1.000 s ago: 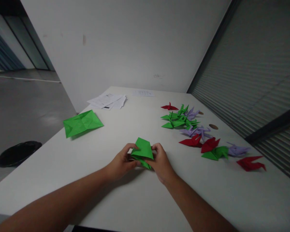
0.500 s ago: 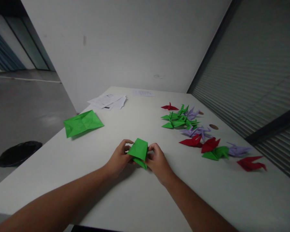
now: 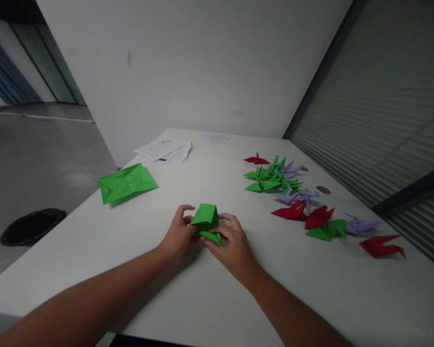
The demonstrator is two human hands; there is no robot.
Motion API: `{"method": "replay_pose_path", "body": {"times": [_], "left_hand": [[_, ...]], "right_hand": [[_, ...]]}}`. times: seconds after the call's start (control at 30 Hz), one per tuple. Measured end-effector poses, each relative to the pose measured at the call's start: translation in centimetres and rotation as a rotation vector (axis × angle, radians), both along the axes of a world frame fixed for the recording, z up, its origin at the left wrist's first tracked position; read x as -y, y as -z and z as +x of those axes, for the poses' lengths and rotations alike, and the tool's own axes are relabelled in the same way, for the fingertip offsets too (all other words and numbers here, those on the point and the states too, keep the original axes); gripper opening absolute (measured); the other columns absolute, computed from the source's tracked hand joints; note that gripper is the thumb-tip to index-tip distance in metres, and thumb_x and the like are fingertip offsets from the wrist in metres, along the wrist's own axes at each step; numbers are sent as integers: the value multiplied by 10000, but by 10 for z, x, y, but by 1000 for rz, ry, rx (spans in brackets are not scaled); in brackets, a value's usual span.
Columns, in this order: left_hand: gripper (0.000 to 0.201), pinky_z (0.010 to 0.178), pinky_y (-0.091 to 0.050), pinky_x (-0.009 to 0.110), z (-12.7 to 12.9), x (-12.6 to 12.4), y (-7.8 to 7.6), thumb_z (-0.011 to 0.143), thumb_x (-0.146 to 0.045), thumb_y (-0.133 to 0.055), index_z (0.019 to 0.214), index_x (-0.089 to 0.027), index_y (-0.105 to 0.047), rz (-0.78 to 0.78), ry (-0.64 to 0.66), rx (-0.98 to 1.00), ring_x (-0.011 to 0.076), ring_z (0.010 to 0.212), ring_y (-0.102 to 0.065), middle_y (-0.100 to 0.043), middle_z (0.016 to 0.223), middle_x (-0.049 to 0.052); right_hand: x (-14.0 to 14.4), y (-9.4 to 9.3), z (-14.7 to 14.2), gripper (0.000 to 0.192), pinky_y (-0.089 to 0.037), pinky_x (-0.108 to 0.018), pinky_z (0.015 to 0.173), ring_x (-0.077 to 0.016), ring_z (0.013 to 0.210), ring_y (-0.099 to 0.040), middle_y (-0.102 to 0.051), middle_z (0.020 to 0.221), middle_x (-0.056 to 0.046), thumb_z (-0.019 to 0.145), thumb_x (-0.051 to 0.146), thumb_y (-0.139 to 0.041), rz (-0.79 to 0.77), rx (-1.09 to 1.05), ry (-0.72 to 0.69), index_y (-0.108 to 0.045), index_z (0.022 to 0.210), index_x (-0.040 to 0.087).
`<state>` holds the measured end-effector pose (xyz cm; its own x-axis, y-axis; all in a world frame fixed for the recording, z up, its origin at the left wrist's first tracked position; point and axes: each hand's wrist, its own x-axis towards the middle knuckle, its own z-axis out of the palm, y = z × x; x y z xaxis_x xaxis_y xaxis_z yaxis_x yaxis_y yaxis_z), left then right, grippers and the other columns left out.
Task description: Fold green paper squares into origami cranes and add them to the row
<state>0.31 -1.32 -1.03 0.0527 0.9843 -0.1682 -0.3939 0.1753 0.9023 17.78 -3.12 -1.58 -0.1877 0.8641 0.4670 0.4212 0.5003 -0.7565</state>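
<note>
A partly folded sheet of green origami paper [image 3: 204, 217] is held between both hands, low over the white table. Its upper flap stands raised and bent, with a pointed lower layer beneath. My left hand [image 3: 176, 237] grips the paper's left side, thumb tucked by the fold and index finger curled behind. On the other side my right hand [image 3: 235, 241] pinches the lower right part, its thumb under the pointed layer and index finger over it. Some fingertips are hidden by the paper. A second green sheet [image 3: 128, 183], creased and spread out, lies apart to the left.
Several green paper cranes [image 3: 275, 179], red cranes [image 3: 318, 217] and lilac cranes [image 3: 361, 225] are spread along the table's right side, near the window blinds. Printed papers [image 3: 164, 150] lie at the back left. A black bin [image 3: 32, 226] stands on the floor at left.
The green paper's upper flap has bent up more steeply. My right thumb and index finger have shifted left onto the lower pointed layer. The view has drifted slightly.
</note>
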Motion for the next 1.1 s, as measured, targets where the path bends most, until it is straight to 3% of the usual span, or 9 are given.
{"method": "replay_pose_path", "body": {"times": [0.17,0.37,0.43,0.57,0.67,0.77,0.93,1.1], "left_hand": [[443,564,-565,253,2,0,2,759,-212,-789,1075,-272,-484,0,84,56,166,702,-681,-664,917,-11],[296,746,-588,318,1,1,-2,826,-209,-732,1039,-234,-528,38,90,183,202,909,-696,-678,1034,41],[360,829,-576,337,-1,2,-4,819,-190,-749,1107,-252,-541,78,122,221,210,1002,-687,-668,1129,47],[721,929,-544,375,-3,5,-6,689,-125,-862,1290,-325,-517,143,221,217,238,1098,-669,-625,1300,55],[759,892,-542,342,-3,5,-4,592,-73,-905,1237,-283,-565,172,248,115,232,1057,-673,-651,1257,59],[567,804,-529,285,-2,2,-1,637,-80,-876,1120,-220,-613,165,199,2,194,963,-674,-687,1141,54],[434,793,-524,290,-1,-1,1,667,-96,-838,1041,-181,-632,158,111,-8,183,896,-680,-705,1049,53],[390,786,-521,284,-1,-2,4,681,-98,-827,1014,-180,-640,170,70,-26,172,870,-682,-719,1009,42]], "right_hand": [[-1,-4,0,140,-560,-409,932,-278,1125,-638,-644,1048,-104,793,75,-723,130,16,13,-727,818,213],[-1,-4,1,122,-566,-371,875,-226,975,-687,-617,1148,-120,836,99,-669,155,-25,22,-725,807,204],[0,-5,1,112,-564,-373,864,-246,1022,-675,-629,1126,-119,833,110,-668,143,-39,42,-707,789,205],[0,-5,4,106,-559,-362,785,-235,939,-670,-644,1130,-121,809,111,-642,84,-70,95,-665,754,198],[0,-7,5,117,-534,-331,686,-204,813,-656,-662,1104,-114,791,111,-625,57,-79,117,-628,715,199],[0,-8,5,120,-523,-325,669,-209,812,-659,-678,1068,-112,800,133,-629,43,-75,103,-613,705,205],[0,-8,4,140,-548,-349,720,-222,852,-665,-680,1070,-118,809,167,-647,30,-59,98,-589,690,212],[1,-7,2,144,-540,-310,650,-196,800,-660,-666,1089,-118,784,184,-666,10,-56,93,-580,670,208]]}}
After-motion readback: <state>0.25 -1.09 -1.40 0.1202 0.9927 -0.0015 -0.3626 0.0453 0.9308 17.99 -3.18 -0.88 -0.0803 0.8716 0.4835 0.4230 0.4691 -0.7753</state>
